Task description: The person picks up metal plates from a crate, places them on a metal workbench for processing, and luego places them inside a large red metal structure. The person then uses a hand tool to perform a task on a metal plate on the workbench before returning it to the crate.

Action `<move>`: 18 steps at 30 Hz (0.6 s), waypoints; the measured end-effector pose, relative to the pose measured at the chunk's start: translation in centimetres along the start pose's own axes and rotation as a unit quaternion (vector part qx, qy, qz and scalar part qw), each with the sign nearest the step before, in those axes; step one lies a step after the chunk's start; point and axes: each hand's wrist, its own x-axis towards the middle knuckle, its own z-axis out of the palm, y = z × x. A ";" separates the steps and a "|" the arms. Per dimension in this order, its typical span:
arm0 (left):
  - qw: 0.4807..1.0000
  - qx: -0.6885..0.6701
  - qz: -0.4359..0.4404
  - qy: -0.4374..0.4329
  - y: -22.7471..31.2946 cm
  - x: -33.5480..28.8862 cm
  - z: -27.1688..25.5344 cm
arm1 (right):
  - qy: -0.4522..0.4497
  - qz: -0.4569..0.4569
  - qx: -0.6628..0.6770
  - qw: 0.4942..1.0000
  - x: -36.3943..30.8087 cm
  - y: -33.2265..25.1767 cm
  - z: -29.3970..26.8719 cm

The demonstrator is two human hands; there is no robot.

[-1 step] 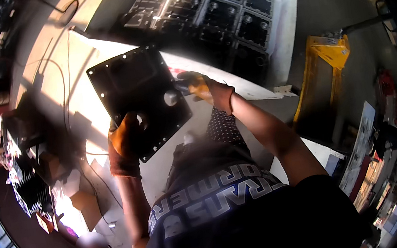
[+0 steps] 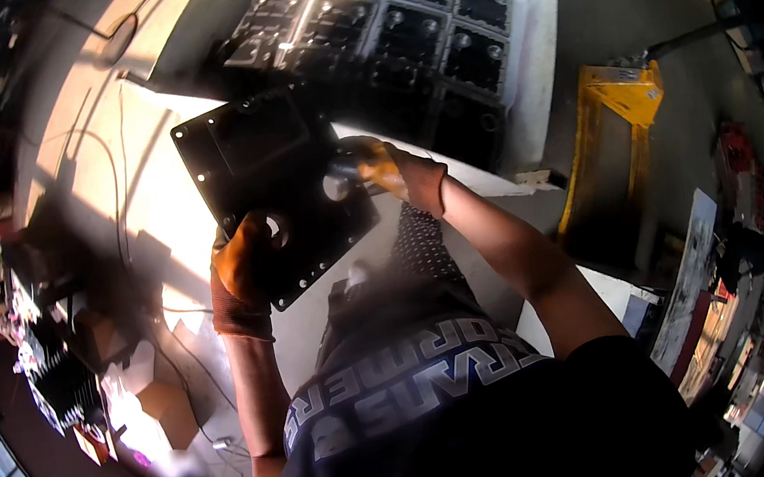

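A flat black cover plate [image 2: 265, 153] with small holes along its rim and two larger round openings is held tilted in front of me. My left hand [image 2: 244, 257], in an orange-brown work glove, is closed on its lower left edge, thumb on top beside one opening. My right hand [image 2: 383, 169], gloved the same way, is at the plate's right edge by the other opening. Its fingers are curled round something dark that I cannot make out against the black plate. Beyond the plate, similar black plates [image 2: 408, 32] lie in rows in a large white-walled crate [image 2: 529, 74].
A yellow pallet jack [image 2: 624, 96] stands on the right. Cables [image 2: 117, 167] run over the sunlit floor on the left. A cardboard box [image 2: 166, 412] and cluttered parts sit at lower left. A pale board [image 2: 687, 280] leans among items at the right.
My right hand has shifted slightly in over the plate, nearer the right-hand opening. The crate and pallet jack appear a little further left in view. My left hand keeps its grip.
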 end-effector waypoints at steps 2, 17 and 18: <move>0.998 0.026 0.016 -0.051 0.2 4.6 5.5 | 0.001 0.025 0.014 1.000 0.4 -2.4 -5.9; 0.891 0.045 -0.397 -0.218 -14.8 29.4 28.4 | 0.405 0.351 -0.357 0.765 0.8 -7.8 -30.6; 0.902 0.084 -0.372 -0.203 -15.7 29.0 29.1 | 0.373 0.375 -0.401 0.748 0.6 -7.2 -31.0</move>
